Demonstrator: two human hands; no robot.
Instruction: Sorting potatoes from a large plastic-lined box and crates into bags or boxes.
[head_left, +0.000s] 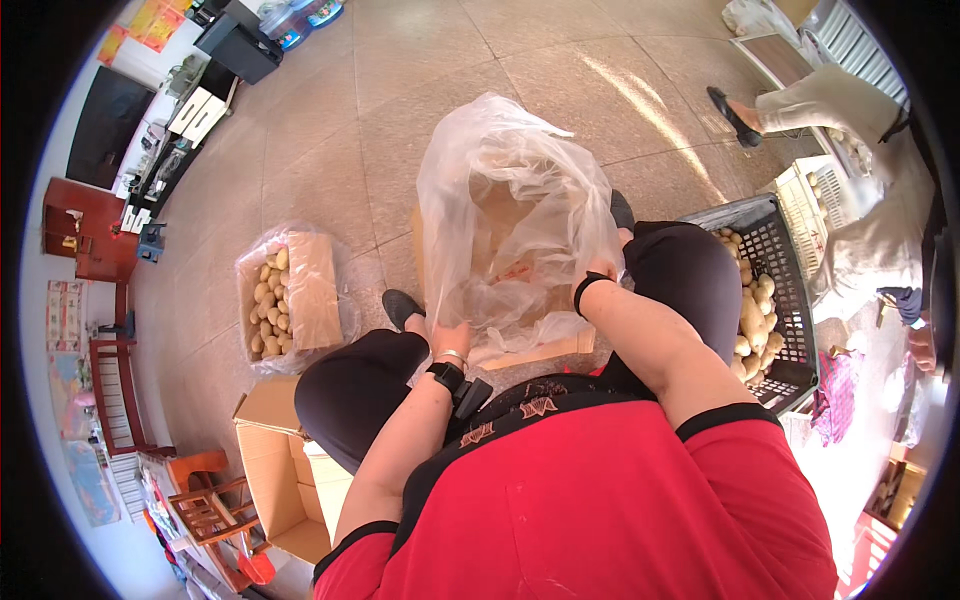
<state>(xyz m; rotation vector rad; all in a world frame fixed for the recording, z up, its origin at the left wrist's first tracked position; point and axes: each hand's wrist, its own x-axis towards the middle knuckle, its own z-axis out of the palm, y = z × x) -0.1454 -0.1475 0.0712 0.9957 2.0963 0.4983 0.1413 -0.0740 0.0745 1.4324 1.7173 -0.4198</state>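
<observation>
A large clear plastic bag (517, 165) lines a cardboard box (540, 350) on the floor between my knees. Its mouth is spread wide and faces up, and reddish print shows through the film at the bottom. At the near left of the box, my left hand (453, 337) grips the bag's edge, its fingertips veiled by plastic. My right hand (600, 270) holds the bag's rim at the right side, with the fingers partly hidden. No potatoes show inside this bag.
Left of my foot stands a plastic-lined carton (315, 289) with potatoes (271, 300). An opened cardboard box (289, 480) sits by my left knee. At my right is a black plastic crate (791, 315) of potatoes (757, 322). Another person (862, 105) is beyond a white crate (806, 202).
</observation>
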